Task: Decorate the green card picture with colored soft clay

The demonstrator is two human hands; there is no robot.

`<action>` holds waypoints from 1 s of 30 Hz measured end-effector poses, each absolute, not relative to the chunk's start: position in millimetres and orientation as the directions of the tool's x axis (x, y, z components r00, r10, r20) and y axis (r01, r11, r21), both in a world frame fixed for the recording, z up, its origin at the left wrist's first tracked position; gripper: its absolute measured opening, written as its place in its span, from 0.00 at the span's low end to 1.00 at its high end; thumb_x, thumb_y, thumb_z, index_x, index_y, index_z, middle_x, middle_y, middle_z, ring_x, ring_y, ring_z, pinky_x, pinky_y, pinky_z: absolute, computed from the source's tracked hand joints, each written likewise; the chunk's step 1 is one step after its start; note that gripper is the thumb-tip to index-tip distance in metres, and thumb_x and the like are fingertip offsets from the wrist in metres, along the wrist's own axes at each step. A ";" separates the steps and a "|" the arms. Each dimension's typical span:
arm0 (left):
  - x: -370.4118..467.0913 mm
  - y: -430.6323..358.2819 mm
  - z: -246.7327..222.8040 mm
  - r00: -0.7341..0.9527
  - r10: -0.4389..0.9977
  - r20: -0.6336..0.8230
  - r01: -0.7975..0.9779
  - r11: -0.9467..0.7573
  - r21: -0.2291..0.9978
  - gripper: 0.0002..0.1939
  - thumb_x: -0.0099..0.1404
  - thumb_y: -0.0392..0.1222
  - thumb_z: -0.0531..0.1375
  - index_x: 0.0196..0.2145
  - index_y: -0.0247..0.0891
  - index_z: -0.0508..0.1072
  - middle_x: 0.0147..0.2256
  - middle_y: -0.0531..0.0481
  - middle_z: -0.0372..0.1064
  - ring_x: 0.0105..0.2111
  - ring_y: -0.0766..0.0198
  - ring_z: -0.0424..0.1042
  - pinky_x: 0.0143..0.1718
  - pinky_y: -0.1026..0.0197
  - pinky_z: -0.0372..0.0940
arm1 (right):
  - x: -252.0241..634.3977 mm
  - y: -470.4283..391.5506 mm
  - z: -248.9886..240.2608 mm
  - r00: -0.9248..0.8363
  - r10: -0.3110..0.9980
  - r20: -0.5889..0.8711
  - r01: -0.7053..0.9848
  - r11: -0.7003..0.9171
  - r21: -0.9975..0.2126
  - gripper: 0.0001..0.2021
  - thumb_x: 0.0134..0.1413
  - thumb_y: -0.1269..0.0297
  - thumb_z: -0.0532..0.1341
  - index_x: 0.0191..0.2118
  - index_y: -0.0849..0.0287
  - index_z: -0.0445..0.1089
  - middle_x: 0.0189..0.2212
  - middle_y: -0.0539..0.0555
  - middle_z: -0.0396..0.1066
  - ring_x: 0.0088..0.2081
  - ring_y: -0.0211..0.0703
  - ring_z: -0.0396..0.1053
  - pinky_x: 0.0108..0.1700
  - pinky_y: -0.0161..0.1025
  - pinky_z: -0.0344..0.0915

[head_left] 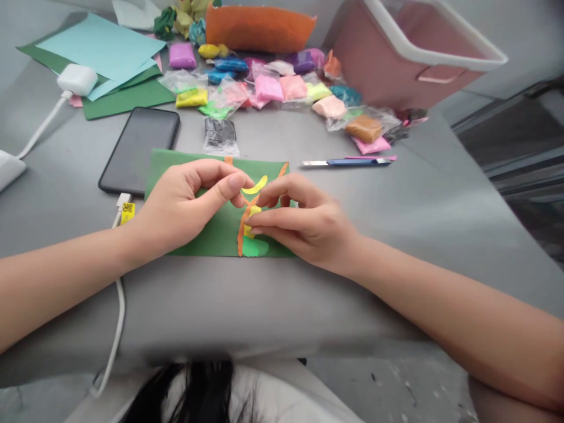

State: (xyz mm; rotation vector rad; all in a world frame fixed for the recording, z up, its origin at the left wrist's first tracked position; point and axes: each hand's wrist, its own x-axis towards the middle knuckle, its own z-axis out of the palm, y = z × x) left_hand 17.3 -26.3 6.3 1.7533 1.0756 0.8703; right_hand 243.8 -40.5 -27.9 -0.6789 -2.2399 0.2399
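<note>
A curved yellow clay strip (pixel 255 186) has its left end pinched between the thumb and finger of my left hand (pixel 187 202). My right hand (pixel 308 223) is just right of it, thumb and index finger apart over the card. Under both hands lies a green card (pixel 207 232) with thin orange strips (pixel 241 235) on it, some crossing near the middle. A yellow piece (pixel 252 230) sits beside one orange strip, partly covered by my right fingers. Below that is a flattened light green patch (pixel 255 247) at the card's near edge.
A dark phone (pixel 141 147) with a white cable (pixel 118 317) lies left of the card. Behind are bagged clay packets (pixel 268 88), stacked coloured sheets (pixel 101 53) and an orange piece (pixel 259 28). A craft knife (pixel 352 162) and a pink bin (pixel 383 64) are at right.
</note>
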 end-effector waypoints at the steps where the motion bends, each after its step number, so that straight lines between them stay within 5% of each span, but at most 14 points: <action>1: 17.2 -26.3 6.2 0.382 0.917 0.115 0.303 -0.242 0.922 0.17 0.70 0.56 0.61 0.36 0.41 0.81 0.32 0.50 0.78 0.37 0.62 0.76 0.41 0.62 0.69 | 243.5 -40.2 -29.9 -0.564 0.537 0.627 0.403 0.842 -0.358 0.04 0.64 0.67 0.64 0.40 0.52 0.77 0.39 0.54 0.71 0.37 0.39 0.70 0.37 0.40 0.71; 10: 16.3 -26.6 6.0 0.395 0.913 0.102 0.285 -0.227 0.931 0.16 0.70 0.55 0.61 0.36 0.41 0.81 0.32 0.50 0.79 0.36 0.63 0.76 0.40 0.62 0.69 | 250.6 -45.1 -21.4 -0.624 0.492 0.607 0.365 0.870 -0.330 0.14 0.62 0.72 0.59 0.49 0.53 0.75 0.42 0.57 0.71 0.42 0.45 0.71 0.42 0.47 0.72; 30: 15.3 -26.3 3.8 0.433 0.892 0.132 0.259 -0.263 0.929 0.15 0.73 0.52 0.58 0.38 0.38 0.78 0.33 0.51 0.77 0.34 0.66 0.75 0.41 0.64 0.68 | 257.0 -44.5 -19.5 -0.720 0.408 0.561 0.407 0.904 -0.134 0.13 0.55 0.71 0.60 0.44 0.56 0.77 0.50 0.59 0.73 0.50 0.53 0.68 0.55 0.56 0.71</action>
